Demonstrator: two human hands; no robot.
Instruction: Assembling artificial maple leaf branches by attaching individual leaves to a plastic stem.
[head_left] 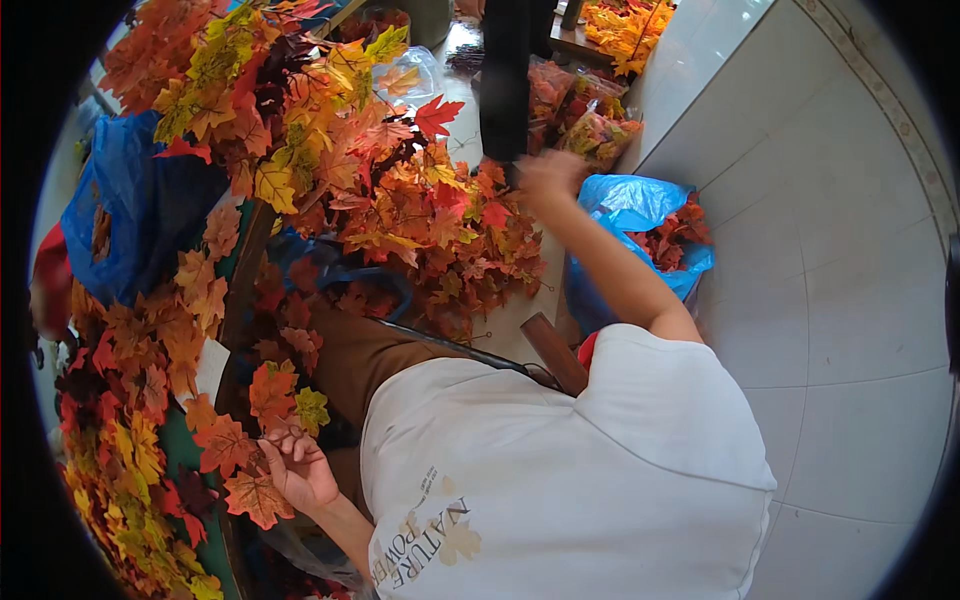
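Left hand (303,478) has its fingers pinched on an orange-red, lobed artificial leaf spray (225,447) beside the green-topped desk (181,440); stem mostly hidden. Right hand (552,180) blurred, finger state can't tell, near a shiny blue plastic bag (638,203) of red leaves. Piled multicoloured leaves (430,230) cover much of the desk edge.

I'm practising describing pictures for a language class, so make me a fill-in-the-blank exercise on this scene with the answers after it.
1. The person's left hand has its fingertips at reddish, lobed ____.
2. The blurred hand is the person's ____ hand.
3. The open bag beside the outstretched forearm is coloured ____.
4. The shirt is mainly ____.

Missing words: leaves; right; blue; white.
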